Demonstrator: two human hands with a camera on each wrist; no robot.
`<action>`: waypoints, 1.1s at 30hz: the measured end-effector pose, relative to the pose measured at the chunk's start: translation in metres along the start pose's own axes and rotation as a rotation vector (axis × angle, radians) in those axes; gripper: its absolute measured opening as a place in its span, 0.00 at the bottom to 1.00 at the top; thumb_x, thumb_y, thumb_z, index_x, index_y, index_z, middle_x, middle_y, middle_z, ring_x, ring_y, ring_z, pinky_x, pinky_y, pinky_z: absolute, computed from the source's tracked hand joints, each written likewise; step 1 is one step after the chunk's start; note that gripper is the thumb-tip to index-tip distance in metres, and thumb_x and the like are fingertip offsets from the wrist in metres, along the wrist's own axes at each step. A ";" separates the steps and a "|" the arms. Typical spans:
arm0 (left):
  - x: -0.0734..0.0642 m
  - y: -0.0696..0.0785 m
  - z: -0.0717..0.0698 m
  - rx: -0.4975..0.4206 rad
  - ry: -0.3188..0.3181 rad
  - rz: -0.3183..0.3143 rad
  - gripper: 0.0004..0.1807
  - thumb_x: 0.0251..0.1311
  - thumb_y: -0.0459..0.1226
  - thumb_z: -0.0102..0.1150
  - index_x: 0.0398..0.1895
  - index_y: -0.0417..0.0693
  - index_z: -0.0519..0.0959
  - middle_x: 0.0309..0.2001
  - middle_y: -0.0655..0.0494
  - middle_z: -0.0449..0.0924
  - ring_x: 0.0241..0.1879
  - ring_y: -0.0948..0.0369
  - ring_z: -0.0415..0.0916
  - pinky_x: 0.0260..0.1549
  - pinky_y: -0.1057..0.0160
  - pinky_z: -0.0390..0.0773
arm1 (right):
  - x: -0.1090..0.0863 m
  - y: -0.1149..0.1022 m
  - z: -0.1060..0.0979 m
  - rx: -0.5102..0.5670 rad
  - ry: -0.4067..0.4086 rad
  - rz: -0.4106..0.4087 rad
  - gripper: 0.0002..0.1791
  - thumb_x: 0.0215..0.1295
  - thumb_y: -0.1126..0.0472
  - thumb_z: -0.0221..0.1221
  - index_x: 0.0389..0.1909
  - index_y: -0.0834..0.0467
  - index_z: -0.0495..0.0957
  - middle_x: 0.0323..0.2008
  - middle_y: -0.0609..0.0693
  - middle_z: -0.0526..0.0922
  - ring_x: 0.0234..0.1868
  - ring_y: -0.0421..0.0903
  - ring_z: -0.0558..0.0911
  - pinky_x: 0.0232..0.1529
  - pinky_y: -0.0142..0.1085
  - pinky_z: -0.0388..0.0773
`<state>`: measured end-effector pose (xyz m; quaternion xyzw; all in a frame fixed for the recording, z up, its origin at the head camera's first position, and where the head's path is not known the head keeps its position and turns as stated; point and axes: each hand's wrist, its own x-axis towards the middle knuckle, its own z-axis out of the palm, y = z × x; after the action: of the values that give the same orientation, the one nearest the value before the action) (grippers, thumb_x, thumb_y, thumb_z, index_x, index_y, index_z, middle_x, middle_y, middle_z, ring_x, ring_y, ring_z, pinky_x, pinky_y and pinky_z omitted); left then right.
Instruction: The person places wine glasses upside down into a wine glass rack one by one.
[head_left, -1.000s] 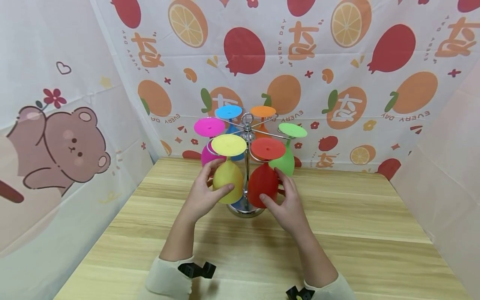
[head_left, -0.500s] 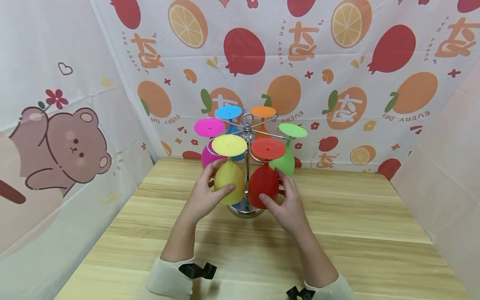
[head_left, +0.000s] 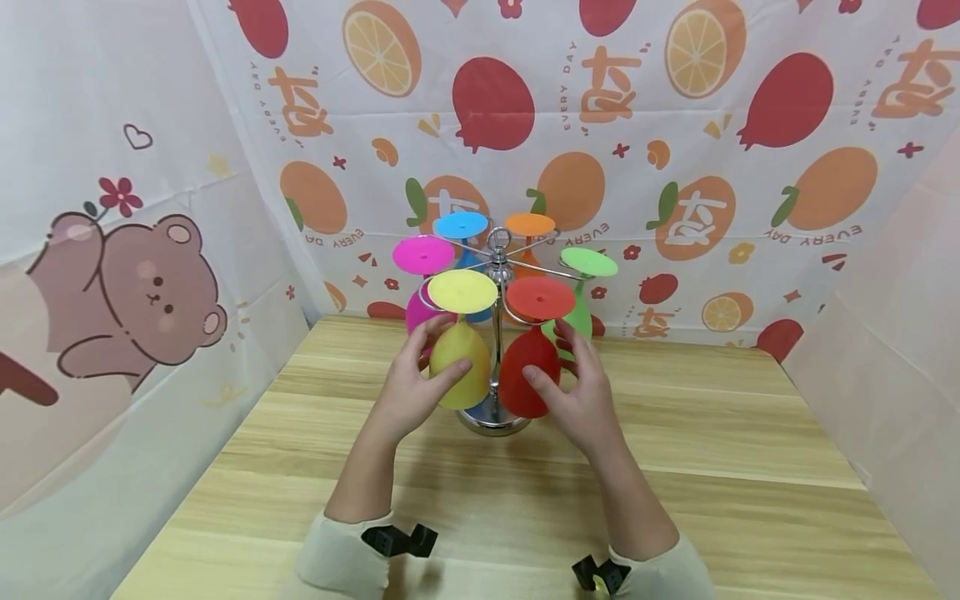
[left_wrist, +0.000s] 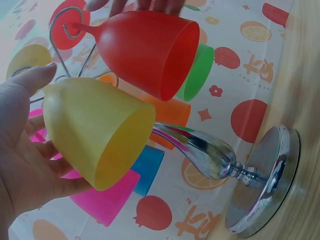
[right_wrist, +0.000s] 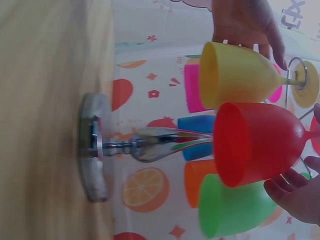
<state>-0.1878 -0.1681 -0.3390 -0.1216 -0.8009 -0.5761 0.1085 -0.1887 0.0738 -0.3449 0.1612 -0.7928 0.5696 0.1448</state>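
Stemmed plastic goblets hang upside down by their bases on a chrome rotating rack (head_left: 495, 408). At the front left, my left hand (head_left: 412, 383) holds the bowl of the yellow goblet (left_wrist: 95, 125), thumb on the near side and fingers behind. Beside it, my right hand (head_left: 585, 400) holds the red goblet (right_wrist: 260, 145), its thumb across the front of the bowl and fingertips along the far side. Both stems still sit in their wire loops. The green goblet (head_left: 588, 262) hangs behind the right fingers, the magenta goblet (head_left: 423, 255) behind the left.
Blue goblet (head_left: 460, 224) and orange goblet (head_left: 529, 224) hang at the rack's back. The round chrome base stands on a wooden table (head_left: 712, 467). Behind it rises a fruit-printed cloth (head_left: 630, 183); a bear-printed cloth (head_left: 157, 292) hangs on the left.
The right hand's fingers and thumb have shifted slightly upward on the red goblet. The left hand's hold looks the same. The whole head view has drifted a little to the right.
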 end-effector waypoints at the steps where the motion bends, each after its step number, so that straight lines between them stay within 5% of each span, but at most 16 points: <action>1: 0.000 0.001 0.001 0.001 0.003 0.002 0.34 0.60 0.50 0.66 0.69 0.60 0.65 0.65 0.59 0.69 0.64 0.56 0.65 0.65 0.40 0.65 | 0.003 -0.003 -0.001 -0.003 0.006 -0.007 0.41 0.60 0.47 0.67 0.72 0.46 0.61 0.66 0.45 0.68 0.65 0.47 0.69 0.56 0.51 0.79; 12: 0.008 0.011 0.003 0.006 0.028 -0.019 0.34 0.63 0.56 0.60 0.68 0.54 0.64 0.64 0.56 0.72 0.68 0.55 0.66 0.66 0.45 0.67 | 0.023 -0.020 -0.003 -0.002 0.046 0.009 0.32 0.62 0.41 0.63 0.65 0.45 0.69 0.60 0.44 0.73 0.62 0.45 0.71 0.58 0.51 0.77; 20: 0.014 0.021 0.002 -0.114 0.110 0.125 0.38 0.69 0.58 0.49 0.75 0.51 0.55 0.66 0.52 0.69 0.67 0.57 0.68 0.67 0.53 0.68 | 0.029 -0.027 -0.001 0.045 0.027 0.019 0.33 0.62 0.41 0.63 0.65 0.48 0.69 0.60 0.44 0.73 0.62 0.46 0.72 0.60 0.51 0.76; 24: 0.015 0.026 0.002 -0.171 0.155 0.181 0.34 0.72 0.51 0.48 0.75 0.50 0.54 0.67 0.52 0.68 0.67 0.59 0.67 0.66 0.55 0.68 | 0.029 -0.030 0.001 0.059 0.023 0.022 0.34 0.61 0.40 0.64 0.65 0.48 0.69 0.60 0.44 0.74 0.62 0.46 0.72 0.60 0.50 0.76; 33: 0.016 0.034 0.000 -0.194 0.219 0.201 0.28 0.72 0.41 0.52 0.72 0.48 0.60 0.66 0.55 0.71 0.65 0.61 0.69 0.66 0.59 0.69 | 0.030 -0.032 0.006 0.068 0.036 -0.007 0.30 0.63 0.44 0.63 0.64 0.48 0.69 0.61 0.45 0.72 0.63 0.46 0.72 0.59 0.50 0.77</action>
<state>-0.1918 -0.1564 -0.3042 -0.1476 -0.7087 -0.6469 0.2397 -0.2030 0.0562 -0.3067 0.1585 -0.7697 0.5986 0.1552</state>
